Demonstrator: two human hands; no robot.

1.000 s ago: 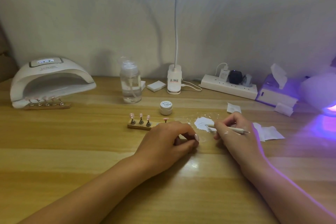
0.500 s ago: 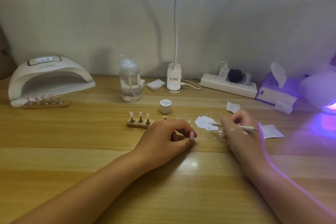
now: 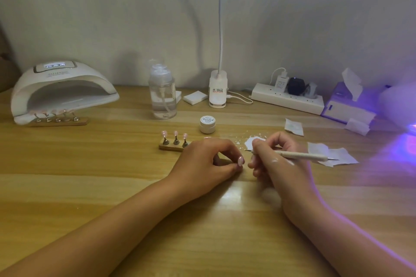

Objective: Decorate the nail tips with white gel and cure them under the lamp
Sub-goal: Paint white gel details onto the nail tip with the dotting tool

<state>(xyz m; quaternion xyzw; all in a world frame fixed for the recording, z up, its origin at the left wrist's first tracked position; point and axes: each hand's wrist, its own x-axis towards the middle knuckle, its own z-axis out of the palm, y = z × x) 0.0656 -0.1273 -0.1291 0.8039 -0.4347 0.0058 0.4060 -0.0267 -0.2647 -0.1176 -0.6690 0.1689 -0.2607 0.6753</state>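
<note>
My left hand [image 3: 207, 159] rests on the table over the right end of a wooden nail tip holder [image 3: 167, 147]. Three pink nail tips [image 3: 175, 134] stand on the holder's bare part. The hand's fingers are curled, with thumb and forefinger pinched together; what they pinch is hidden. My right hand [image 3: 279, 164], smeared with white gel, grips a thin brush [image 3: 304, 155] close beside the left thumb. The brush tip lies by a white gel patch [image 3: 253, 143] on the table. The closed gel jar [image 3: 207, 123] stands just behind. A white curing lamp [image 3: 63, 90] at far left has another holder of tips [image 3: 58, 119] at its mouth.
A clear pump bottle [image 3: 162, 94], a desk lamp base [image 3: 217, 91], a white pad [image 3: 195, 98] and a power strip [image 3: 288, 99] line the back. A tissue box [image 3: 346, 105] and paper wipes [image 3: 331, 156] lie at right, in purple light [image 3: 405, 141].
My right hand has drawn the brush back from the gel patch and moved left, close to my left thumb. My left hand has stayed put.
</note>
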